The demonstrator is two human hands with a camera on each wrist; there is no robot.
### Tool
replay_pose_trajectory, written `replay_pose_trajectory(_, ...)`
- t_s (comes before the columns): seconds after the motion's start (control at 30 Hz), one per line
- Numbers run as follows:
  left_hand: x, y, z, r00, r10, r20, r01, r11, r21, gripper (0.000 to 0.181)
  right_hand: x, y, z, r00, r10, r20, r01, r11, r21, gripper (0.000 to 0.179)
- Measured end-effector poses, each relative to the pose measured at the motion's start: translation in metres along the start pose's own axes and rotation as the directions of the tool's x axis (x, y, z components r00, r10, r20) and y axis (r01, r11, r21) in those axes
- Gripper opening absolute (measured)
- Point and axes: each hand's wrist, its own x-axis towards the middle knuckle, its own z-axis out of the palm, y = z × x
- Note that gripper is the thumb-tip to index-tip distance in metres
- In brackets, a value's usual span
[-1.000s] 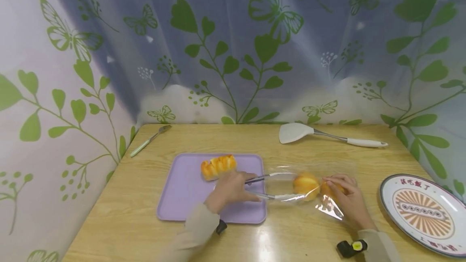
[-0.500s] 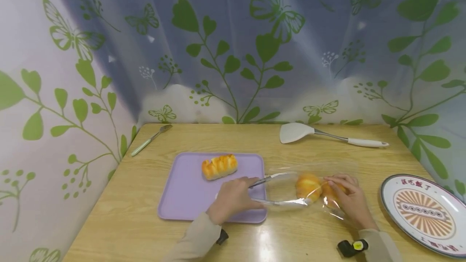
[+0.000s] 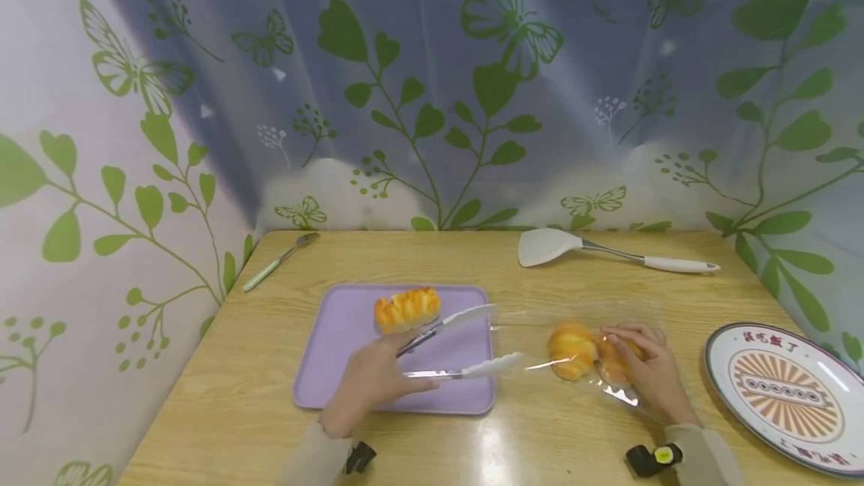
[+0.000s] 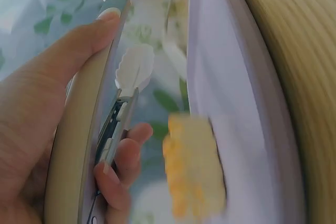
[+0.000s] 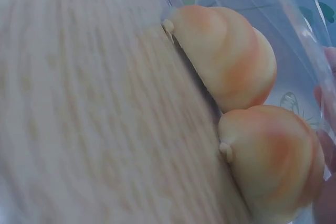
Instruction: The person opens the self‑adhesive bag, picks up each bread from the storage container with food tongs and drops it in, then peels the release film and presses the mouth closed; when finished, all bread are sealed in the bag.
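My left hand (image 3: 374, 373) grips silver tongs (image 3: 466, 372) with white scalloped tips, spread apart above the purple tray (image 3: 331, 358). In the left wrist view, thumb and fingers wrap the two arms of the tongs (image 4: 79, 129), with nothing between the tips. Just behind the tongs, a long golden bread roll (image 3: 406, 309) lies on the tray. On the table to the right lies a clear plastic bag (image 3: 618, 394) with two round buns inside, a left bun (image 3: 572, 351) and a right bun (image 3: 610, 362). My right hand (image 3: 648, 370) pinches the bag beside the right bun, partly covering it.
A white spatula (image 3: 550, 247) lies along the table's back edge. At the back left is a green-handled fork (image 3: 270, 271). A patterned round plate (image 3: 786, 445) sits at the right edge. Printed curtain (image 3: 432, 171) surrounds the table's back and sides.
The left hand has drawn the tongs leftward out of the bag, back over the tray, and their tips now stand free. Both buns stay in the bag, and the right hand has stayed put.
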Motion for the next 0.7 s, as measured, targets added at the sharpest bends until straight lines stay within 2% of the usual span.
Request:
replay_pose_trajectory(0.1,-0.013,-0.017,-0.011,0.995,-0.088,-0.052,0.088,0.996,-0.001,0.08,0.001,0.006,0.0,1.0,-0.012,-0.013,0.012,1.0,-0.027,0.014)
replay_pose_trajectory(0.23,-0.03,-0.041,-0.025,0.98,-0.164,-0.114,0.163,0.986,-0.017,0.081,0.002,0.009,-0.002,0.998,-0.02,-0.052,0.017,0.998,-0.061,0.012)
replay_pose_trajectory(0.33,-0.041,-0.059,-0.035,0.965,-0.228,-0.133,0.226,0.974,-0.032,0.085,0.002,0.008,-0.003,0.998,-0.017,-0.063,0.013,0.998,-0.059,0.013)
replay_pose_trajectory(0.47,-0.053,-0.078,-0.043,0.94,-0.319,-0.121,0.316,0.948,-0.049,0.092,0.002,0.007,-0.003,0.998,-0.012,-0.061,0.01,0.999,-0.043,0.014)
replay_pose_trajectory(0.57,-0.059,-0.089,-0.045,0.933,-0.344,-0.107,0.34,0.939,-0.054,0.095,0.002,0.006,-0.003,0.998,-0.009,-0.059,0.007,0.999,-0.037,0.014)
replay_pose_trajectory(0.7,-0.062,-0.095,-0.044,0.934,-0.344,-0.096,0.343,0.939,-0.03,0.095,0.002,0.005,-0.001,0.998,-0.012,-0.058,0.01,0.999,-0.03,0.014)
